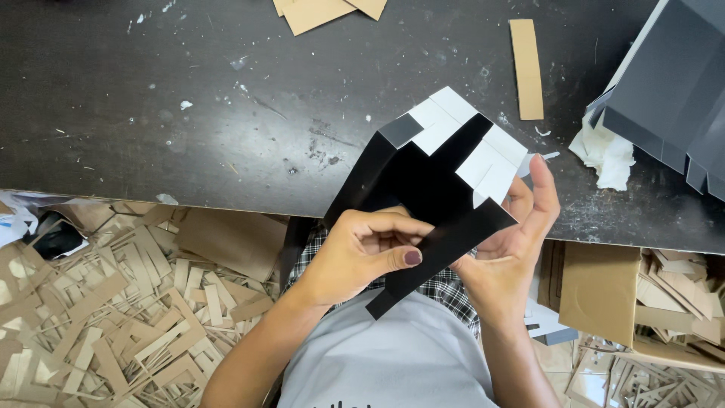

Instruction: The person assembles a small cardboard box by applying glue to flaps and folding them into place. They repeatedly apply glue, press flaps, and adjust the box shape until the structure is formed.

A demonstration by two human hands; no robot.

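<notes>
Both hands clamp a half-folded black box point(423, 189) above the counter point(189, 113) edge. The left hand point(362, 253) pinches its lower flap; the right hand point(510, 242) cups the side at 3 o'clock. The flap's long axis runs 2 to 8 o'clock.

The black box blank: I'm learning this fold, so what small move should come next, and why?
Probably press the loose black flap inward. The left hand pinches it with the thumb on top, while the right hand cups the half-formed black box, whose white tabs stand open.
</notes>
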